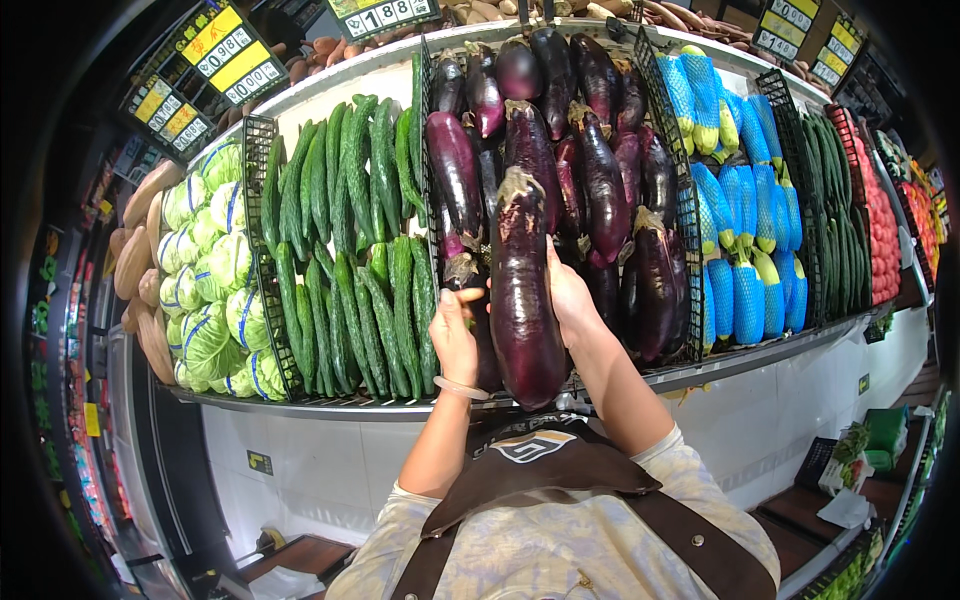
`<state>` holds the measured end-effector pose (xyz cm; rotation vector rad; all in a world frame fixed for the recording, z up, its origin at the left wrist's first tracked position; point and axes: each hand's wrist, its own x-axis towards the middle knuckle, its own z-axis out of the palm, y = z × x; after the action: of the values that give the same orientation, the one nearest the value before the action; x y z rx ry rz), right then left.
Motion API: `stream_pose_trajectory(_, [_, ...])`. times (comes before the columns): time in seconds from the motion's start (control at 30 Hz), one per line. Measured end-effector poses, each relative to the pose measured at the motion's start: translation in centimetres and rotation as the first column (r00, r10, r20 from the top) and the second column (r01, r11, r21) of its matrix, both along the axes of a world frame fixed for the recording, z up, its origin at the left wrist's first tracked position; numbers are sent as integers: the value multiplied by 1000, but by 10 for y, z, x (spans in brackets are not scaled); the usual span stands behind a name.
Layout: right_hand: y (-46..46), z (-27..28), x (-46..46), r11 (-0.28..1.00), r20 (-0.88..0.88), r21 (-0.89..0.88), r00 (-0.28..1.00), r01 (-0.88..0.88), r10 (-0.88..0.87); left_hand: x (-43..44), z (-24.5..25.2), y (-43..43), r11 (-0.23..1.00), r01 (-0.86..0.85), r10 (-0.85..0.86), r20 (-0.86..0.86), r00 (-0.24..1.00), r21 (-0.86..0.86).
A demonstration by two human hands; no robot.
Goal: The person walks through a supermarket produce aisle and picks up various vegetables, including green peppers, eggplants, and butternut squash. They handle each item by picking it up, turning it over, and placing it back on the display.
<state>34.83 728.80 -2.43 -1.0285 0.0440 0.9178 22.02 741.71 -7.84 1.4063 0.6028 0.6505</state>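
A large, glossy purple eggplant (pixel 527 300) is held in front of my body, stem end away from me, above the eggplant bin. My right hand (pixel 571 296) grips it from the right side, with fingertips showing at its left edge. Just left of it, my left hand (pixel 456 334) has curled fingers and one finger pointing towards the eggplant. Whether that hand pinches anything is unclear. Under and beyond both hands lie many loose eggplants (pixel 600 187), some of them partly hidden by the held one.
Black wire dividers (pixel 671 150) separate the eggplants from cucumbers (pixel 352 172) on the left and blue-netted squash (pixel 746 292) on the right. Cabbages (pixel 210 337) with blue bands sit farther left. Price signs (pixel 225 56) stand behind. The shelf's front edge (pixel 360 409) runs before my apron.
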Motion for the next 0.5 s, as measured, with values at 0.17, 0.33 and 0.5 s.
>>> stream_pose_trajectory(0.17, [-6,1,-10,966,131,-174,977,191,-170,3,-32,-5,792,193,183,-525,831,580])
stream_pose_trajectory(0.33, [-14,2,-11,961,85,-88,963,262,-255,6,-22,22,990,-65,77,-95,993,125])
stream_pose_trajectory(0.5, [-10,30,-26,973,86,26,969,229,-231,12,54,-15,998,66,-68,189,980,16])
